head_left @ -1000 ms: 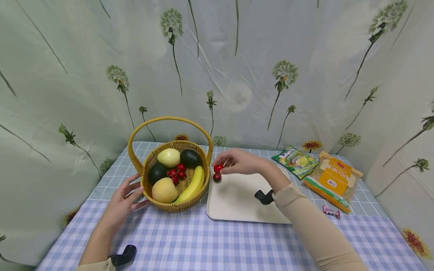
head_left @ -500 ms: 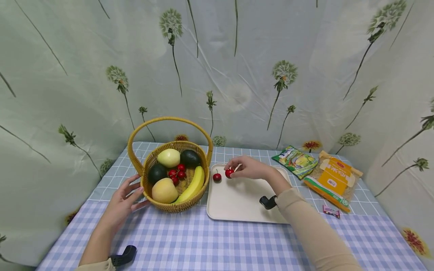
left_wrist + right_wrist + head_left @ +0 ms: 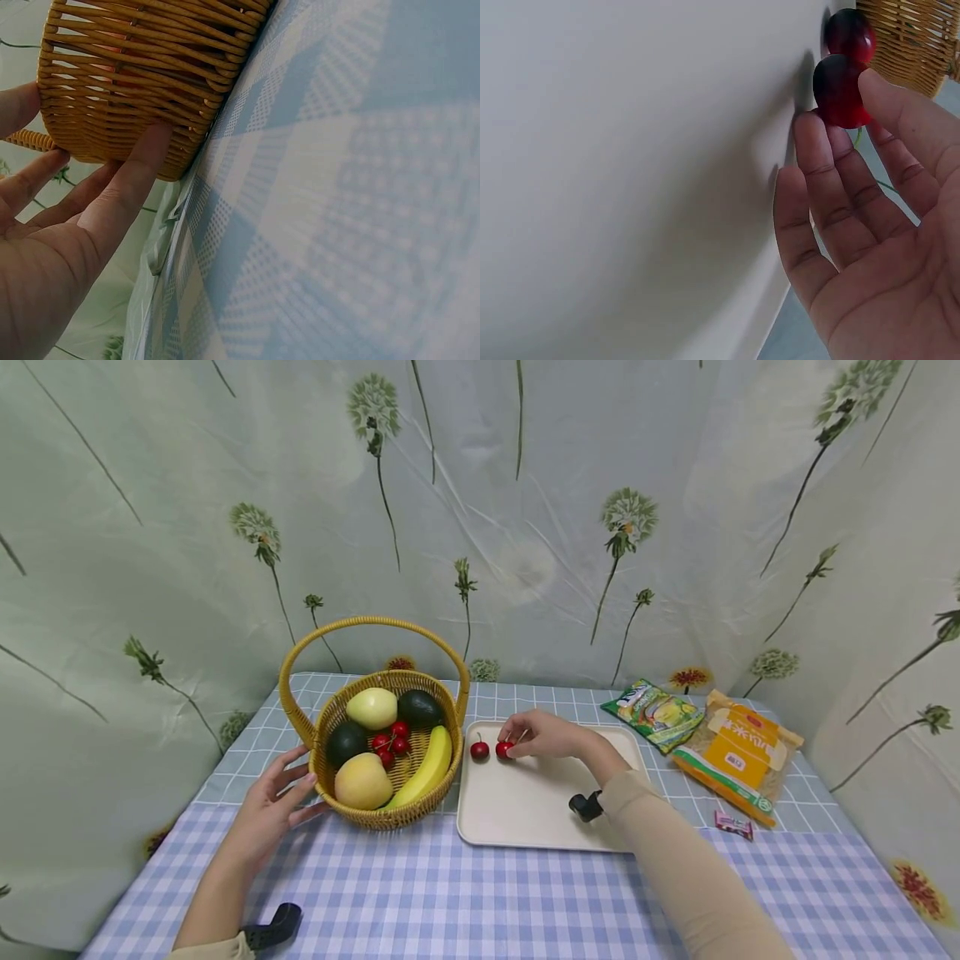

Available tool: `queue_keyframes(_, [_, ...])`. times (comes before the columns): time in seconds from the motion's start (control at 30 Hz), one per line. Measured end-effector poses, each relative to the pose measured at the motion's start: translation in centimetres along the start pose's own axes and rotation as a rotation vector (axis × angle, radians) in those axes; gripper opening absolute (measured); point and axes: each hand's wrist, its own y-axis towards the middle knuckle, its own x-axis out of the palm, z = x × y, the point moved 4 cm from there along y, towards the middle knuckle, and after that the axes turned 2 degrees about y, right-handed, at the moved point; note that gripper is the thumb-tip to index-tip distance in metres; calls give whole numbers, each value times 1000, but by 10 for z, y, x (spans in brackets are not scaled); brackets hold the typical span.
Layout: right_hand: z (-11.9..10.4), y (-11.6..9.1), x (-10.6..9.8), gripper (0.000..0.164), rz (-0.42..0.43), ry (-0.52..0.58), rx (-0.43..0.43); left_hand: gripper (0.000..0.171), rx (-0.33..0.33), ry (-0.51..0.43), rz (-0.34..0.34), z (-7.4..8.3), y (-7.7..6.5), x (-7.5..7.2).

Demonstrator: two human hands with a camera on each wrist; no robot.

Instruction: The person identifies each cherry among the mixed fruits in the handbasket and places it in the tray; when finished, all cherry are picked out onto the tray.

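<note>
My right hand (image 3: 546,735) pinches a dark red cherry (image 3: 840,88) between thumb and fingers, low over the far left part of a cream tray (image 3: 543,814). A second cherry (image 3: 480,750), stem up, sits on the tray just left of it. My left hand (image 3: 268,806) touches the left side of a yellow wicker basket (image 3: 142,82) with its fingers spread along the weave. In the basket are a banana (image 3: 427,768), a round yellow fruit (image 3: 363,782), a pale green fruit (image 3: 372,708), two dark green avocado-like fruits (image 3: 421,709) and a cluster of small red fruits (image 3: 399,745).
The basket's tall arched handle (image 3: 372,622) rises above the fruit. Right of the tray lie a green packet (image 3: 654,717), a yellow-and-clear bag of grain (image 3: 738,756) and a small pink wrapped candy (image 3: 733,825). A floral curtain (image 3: 525,527) hangs behind the table.
My right hand has carried its cherry rightward, away from the other cherry, then lowered it slightly toward the tray. The left hand and basket have stayed in place.
</note>
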Motion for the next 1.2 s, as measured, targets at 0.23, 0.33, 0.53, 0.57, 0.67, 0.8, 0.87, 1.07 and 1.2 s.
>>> queue_keyframes(0.23, [2, 6, -1, 21, 1, -18, 14, 68, 7, -3, 0, 0, 0, 0])
queue_keyframes(0.33, [3, 6, -2, 21, 4, 1, 41, 69, 9, -6, -1, 0, 0, 0])
queue_keyframes(0.53, [7, 5, -1, 22, -5, 42, 73, 69, 10, 2, -5, -1, 1, 0])
queue_keyframes(0.57, [7, 5, -1, 22, -5, 44, 75, 69, 10, 3, -5, -1, 1, 0])
queue_keyframes(0.67, [8, 5, 0, 23, -8, 44, 67, 69, 7, 8, -3, -1, 1, 0])
queue_keyframes(0.8, [8, 4, 1, 23, -19, 54, 77, 69, -7, 14, 2, -2, 0, 0])
queue_keyframes(0.87, [8, 3, 1, 24, -27, 57, 80, 69, -13, 14, 5, -2, -1, -1])
queue_keyframes(1.07, [5, 1, -2, 30, -31, 48, 76, 69, -21, 13, 9, -2, -1, -1])
queue_keyframes(1.2, [0, -2, -7, 34, -30, 25, 70, 69, -28, 10, 8, -1, 0, -1])
